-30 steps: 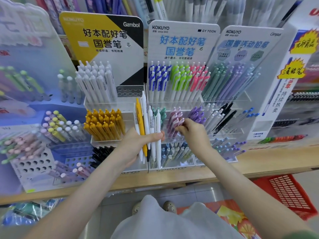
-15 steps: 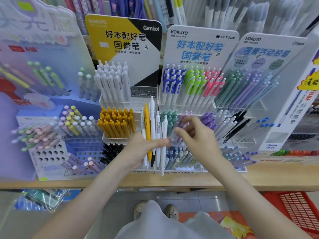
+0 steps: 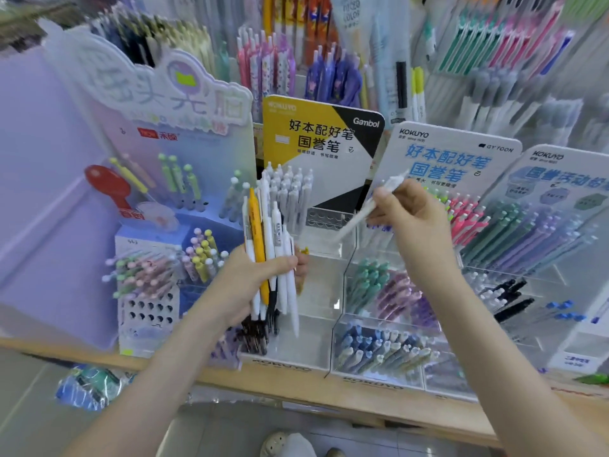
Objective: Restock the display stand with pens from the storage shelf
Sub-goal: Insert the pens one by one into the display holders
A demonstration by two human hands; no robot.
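My left hand (image 3: 253, 282) grips a bundle of pens (image 3: 273, 252), mostly white with one yellow, held upright in front of the yellow-and-black display stand (image 3: 321, 133). My right hand (image 3: 412, 219) pinches a single white pen (image 3: 365, 209), tilted, its tip pointing down toward the stand's upper clear tier. That tier holds a row of white pens (image 3: 290, 189) on its left and an empty holed rack (image 3: 324, 219) on its right.
A white-and-blue stand (image 3: 451, 153) to the right holds pink, green and purple pens. A purple stand (image 3: 158, 133) is on the left. All rest on a wooden shelf (image 3: 329, 395). Hanging pens fill the wall behind. Packaged items (image 3: 89, 387) lie below.
My right hand rose from the lower purple pens and now holds one white pen up near the upper tier. The left hand with its bundle stayed. The view shifted left and up.
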